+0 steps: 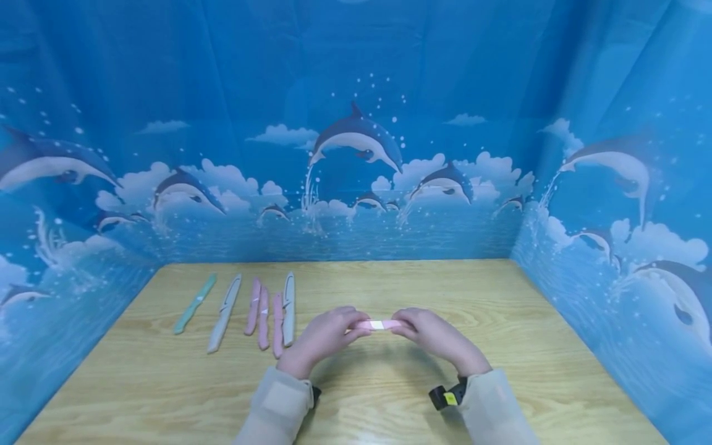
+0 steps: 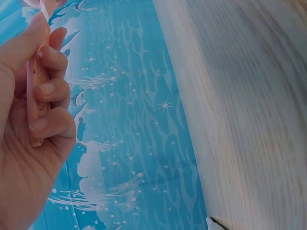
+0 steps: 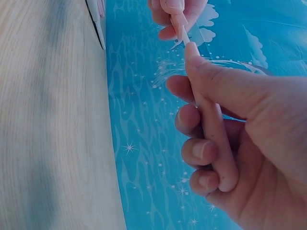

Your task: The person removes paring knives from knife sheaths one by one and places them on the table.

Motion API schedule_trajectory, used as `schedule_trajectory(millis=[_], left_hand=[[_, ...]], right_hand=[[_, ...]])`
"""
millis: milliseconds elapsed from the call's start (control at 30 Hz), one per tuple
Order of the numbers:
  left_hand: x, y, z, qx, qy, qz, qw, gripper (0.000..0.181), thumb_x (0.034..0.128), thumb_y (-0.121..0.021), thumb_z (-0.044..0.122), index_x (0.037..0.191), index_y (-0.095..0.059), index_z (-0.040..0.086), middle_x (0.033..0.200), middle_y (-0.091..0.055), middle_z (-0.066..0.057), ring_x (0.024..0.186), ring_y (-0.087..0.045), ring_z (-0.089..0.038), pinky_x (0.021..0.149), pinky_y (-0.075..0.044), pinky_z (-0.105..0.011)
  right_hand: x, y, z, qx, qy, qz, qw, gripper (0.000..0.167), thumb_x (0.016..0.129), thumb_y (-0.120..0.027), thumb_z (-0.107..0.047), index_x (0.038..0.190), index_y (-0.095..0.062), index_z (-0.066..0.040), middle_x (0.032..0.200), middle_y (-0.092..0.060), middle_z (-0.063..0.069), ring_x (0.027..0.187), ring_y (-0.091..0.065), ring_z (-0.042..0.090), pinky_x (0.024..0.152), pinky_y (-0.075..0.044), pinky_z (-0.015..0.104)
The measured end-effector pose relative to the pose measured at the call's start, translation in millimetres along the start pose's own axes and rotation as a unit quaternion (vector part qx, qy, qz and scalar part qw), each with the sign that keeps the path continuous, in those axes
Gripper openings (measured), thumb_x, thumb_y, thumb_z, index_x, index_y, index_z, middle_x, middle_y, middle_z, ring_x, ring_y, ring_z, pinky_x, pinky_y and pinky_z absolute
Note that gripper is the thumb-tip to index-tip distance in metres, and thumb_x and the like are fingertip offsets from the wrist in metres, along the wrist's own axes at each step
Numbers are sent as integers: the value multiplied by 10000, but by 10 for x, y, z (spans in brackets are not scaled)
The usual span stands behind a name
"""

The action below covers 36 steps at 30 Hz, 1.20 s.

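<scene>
Both hands hold one pink knife level above the table, in front of the body. The left hand grips one end, a flat pink piece with small cutouts like a blade cover, with its fingers curled round it. Around the rounded handle at the other end, the right hand has its fingers wrapped, and its thumb lies along the top. A short bright white part shows between the hands; whether it is bare blade or a band, I cannot tell.
Left of the hands lie a green knife, a grey knife, three pink knives and another grey knife on the wooden table. A blue dolphin-print curtain encloses the back and sides.
</scene>
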<state>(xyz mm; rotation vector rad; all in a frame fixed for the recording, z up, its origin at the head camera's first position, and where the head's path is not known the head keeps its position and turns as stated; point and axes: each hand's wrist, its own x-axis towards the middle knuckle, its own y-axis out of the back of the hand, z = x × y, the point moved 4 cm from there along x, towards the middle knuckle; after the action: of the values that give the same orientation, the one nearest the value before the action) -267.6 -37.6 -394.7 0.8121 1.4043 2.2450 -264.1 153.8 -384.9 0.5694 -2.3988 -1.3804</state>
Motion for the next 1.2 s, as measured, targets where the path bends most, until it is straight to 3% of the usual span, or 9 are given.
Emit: schedule_trajectory(millis=[633,1200], left_hand=[[7,-12,-33,-25,172,-101,9998,289,935,-610,365,1119,-690,157,933,-681,57,819,-624,-67,761,-544,-272],[-5,-10,-41,-106,134,-79,9998,292,938,-606,365,1122,-690,154,931,-679,57,818,-624,-67,766,-545,-269]], right_hand=[[-28,47,0,-53,-7,-11,10000,201,959,-592,-245,1073,-672,-99,930,-681,-30,824,-619,89,765,-536,310],[-27,42,42,-26,-54,-45,10000,173,959,-596,-222,1066,-676,-113,904,-667,-54,803,-602,69,748,-531,308]])
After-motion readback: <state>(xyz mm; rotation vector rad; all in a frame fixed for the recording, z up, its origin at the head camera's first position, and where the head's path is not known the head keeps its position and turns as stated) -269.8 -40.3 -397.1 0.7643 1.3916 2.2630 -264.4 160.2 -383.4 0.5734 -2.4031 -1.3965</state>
